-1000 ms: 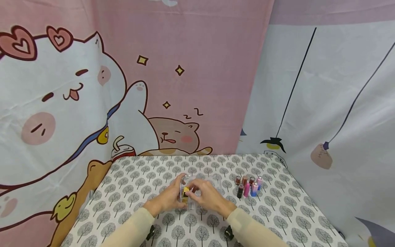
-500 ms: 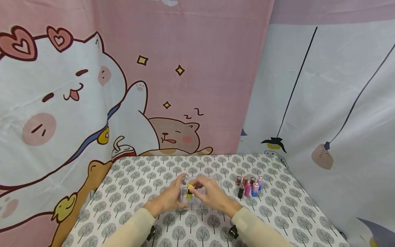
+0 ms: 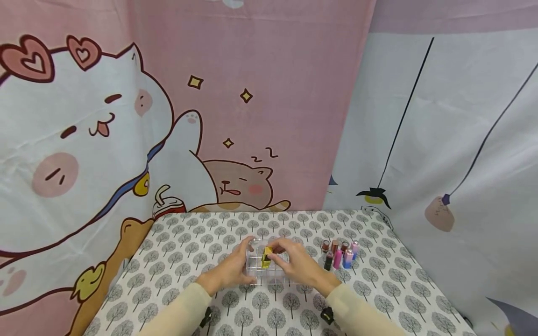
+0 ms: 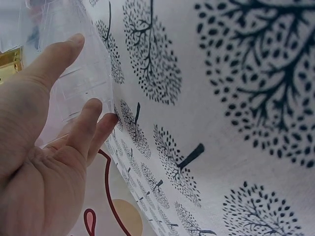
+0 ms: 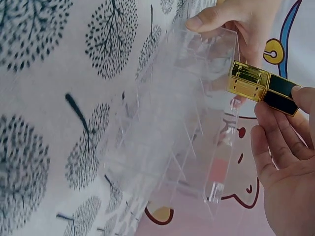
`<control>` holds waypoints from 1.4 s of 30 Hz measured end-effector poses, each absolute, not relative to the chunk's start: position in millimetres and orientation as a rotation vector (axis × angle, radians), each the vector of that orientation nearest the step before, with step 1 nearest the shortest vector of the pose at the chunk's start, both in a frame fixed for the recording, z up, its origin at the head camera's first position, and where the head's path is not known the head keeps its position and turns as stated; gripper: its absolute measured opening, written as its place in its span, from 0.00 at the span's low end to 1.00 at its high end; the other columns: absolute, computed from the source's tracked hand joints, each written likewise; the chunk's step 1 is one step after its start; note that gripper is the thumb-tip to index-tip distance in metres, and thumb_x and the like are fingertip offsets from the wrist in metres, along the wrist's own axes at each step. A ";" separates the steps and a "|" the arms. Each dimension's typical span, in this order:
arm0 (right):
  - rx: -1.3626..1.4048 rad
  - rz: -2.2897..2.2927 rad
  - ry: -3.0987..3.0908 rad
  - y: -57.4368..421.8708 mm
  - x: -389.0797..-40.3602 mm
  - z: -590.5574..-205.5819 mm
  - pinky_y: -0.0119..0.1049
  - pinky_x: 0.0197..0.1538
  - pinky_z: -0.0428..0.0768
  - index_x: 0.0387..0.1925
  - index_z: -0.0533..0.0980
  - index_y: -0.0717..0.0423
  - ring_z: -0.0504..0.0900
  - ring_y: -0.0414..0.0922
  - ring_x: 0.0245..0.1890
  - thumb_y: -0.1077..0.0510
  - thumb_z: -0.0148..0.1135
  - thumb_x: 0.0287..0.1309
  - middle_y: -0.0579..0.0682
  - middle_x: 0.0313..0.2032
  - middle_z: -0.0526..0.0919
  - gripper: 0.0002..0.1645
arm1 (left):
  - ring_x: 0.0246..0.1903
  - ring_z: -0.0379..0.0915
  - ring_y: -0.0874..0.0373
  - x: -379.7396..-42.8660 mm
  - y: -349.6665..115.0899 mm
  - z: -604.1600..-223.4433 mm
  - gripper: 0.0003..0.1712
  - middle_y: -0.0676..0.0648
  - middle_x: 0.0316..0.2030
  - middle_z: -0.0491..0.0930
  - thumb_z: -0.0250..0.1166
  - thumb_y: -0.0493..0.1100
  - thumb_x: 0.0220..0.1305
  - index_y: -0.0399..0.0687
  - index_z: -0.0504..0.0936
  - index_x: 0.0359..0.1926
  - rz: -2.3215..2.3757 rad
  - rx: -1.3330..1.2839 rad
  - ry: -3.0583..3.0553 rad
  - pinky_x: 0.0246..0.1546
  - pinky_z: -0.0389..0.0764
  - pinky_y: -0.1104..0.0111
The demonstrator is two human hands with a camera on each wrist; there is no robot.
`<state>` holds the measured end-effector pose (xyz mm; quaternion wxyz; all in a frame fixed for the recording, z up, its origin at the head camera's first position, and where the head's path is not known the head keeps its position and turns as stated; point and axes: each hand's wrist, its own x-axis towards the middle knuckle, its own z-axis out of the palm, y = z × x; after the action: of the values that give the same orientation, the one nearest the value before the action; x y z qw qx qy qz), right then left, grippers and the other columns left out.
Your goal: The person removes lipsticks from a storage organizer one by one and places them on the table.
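Observation:
A clear plastic organizer [image 3: 254, 274] with divided compartments stands on the patterned cloth. My left hand [image 3: 231, 269] holds its left side, thumb toward the front and fingers toward the back; the left wrist view shows the thumb and fingers spread around the clear wall [image 4: 81, 73]. Between thumb and fingers, my right hand [image 3: 297, 262] pinches a gold and black lipstick tube [image 5: 266, 87] by its black end. The gold end points toward the organizer, and the tube is above the compartments. In the head view my right hand hides part of the organizer's right side.
To the right of the organizer stands a group of several lipstick and small cosmetic tubes [image 3: 337, 259], in pink, blue, brown and black. White cloth with grey trees [image 3: 201, 233] covers the table. Printed cartoon curtains [image 3: 286, 116] hang behind and at the sides.
My right hand has lifted the lipstick tube from the organizer's left side and moved it right, toward the middle. My left hand has stayed at the left side.

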<state>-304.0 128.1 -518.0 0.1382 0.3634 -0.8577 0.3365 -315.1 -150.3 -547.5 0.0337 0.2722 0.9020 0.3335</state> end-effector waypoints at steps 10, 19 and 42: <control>1.055 0.986 -2.438 153.4 -302.9 -510.0 0.43 0.58 0.98 0.67 0.85 0.51 0.94 0.41 0.52 0.55 0.70 0.85 0.44 0.54 0.94 0.16 | 0.52 0.86 0.51 -315.9 -150.0 -549.5 0.82 0.35 0.79 0.73 0.93 0.44 0.56 0.54 0.43 0.95 1.029 0.798 2.774 0.58 0.95 0.57; 1.014 0.931 -2.386 177.0 -302.6 -498.5 0.39 0.55 0.97 0.65 0.86 0.54 0.94 0.40 0.50 0.60 0.73 0.81 0.45 0.52 0.95 0.17 | 0.40 0.78 0.63 -315.1 -150.6 -549.1 0.82 0.35 0.81 0.72 0.93 0.44 0.57 0.53 0.42 0.96 1.028 0.806 2.775 0.43 0.89 0.69; 0.876 0.906 -2.317 242.4 -303.0 -485.8 0.28 0.34 0.91 0.66 0.87 0.57 0.92 0.38 0.40 0.66 0.74 0.78 0.47 0.47 0.95 0.20 | 0.42 0.79 0.62 -314.6 -149.4 -546.7 0.81 0.36 0.80 0.73 0.93 0.45 0.57 0.53 0.43 0.95 1.007 0.816 2.784 0.48 0.91 0.65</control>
<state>-303.0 242.4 -485.8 0.2494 0.3218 -0.8507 0.3325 -314.6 -149.4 -546.7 0.0352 0.2657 0.9060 0.3277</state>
